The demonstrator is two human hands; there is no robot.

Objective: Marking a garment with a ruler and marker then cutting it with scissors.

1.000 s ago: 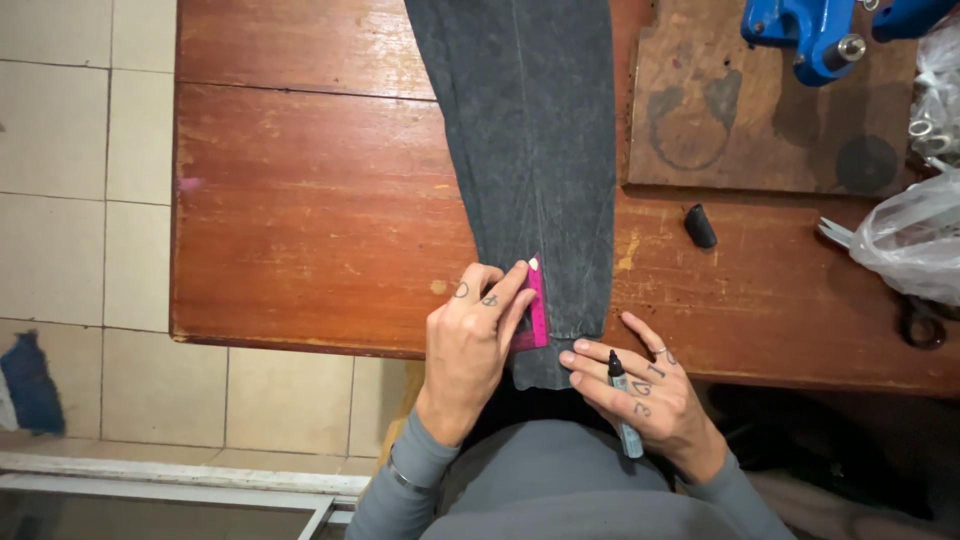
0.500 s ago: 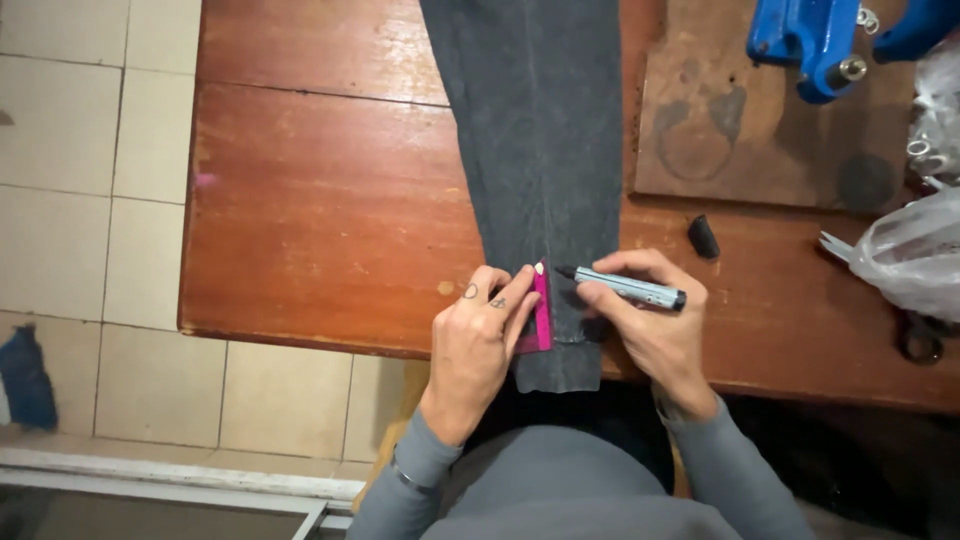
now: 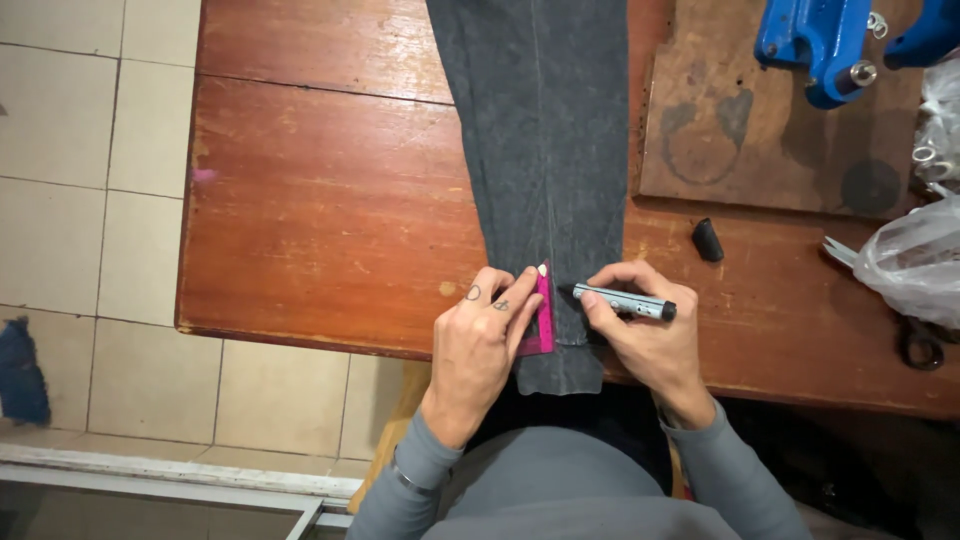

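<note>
A long strip of dark grey fabric (image 3: 545, 130) lies lengthwise on the reddish wooden table (image 3: 320, 210), its near end hanging over the front edge. My left hand (image 3: 485, 325) presses a small pink ruler (image 3: 543, 315) flat on the fabric near that end. My right hand (image 3: 640, 320) grips a grey marker pen (image 3: 622, 300), its dark tip pointing left and touching the fabric just right of the ruler.
A worn wooden board (image 3: 760, 130) carries a blue vise (image 3: 825, 45) at the back right. A black pen cap (image 3: 707, 240) lies right of the fabric. A clear plastic bag (image 3: 915, 265) and scissors (image 3: 915, 340) sit at the right edge. Tiled floor lies left.
My right hand has come up from the table edge with the marker and brought its tip onto the fabric beside the ruler. My left hand has kept the ruler in place.
</note>
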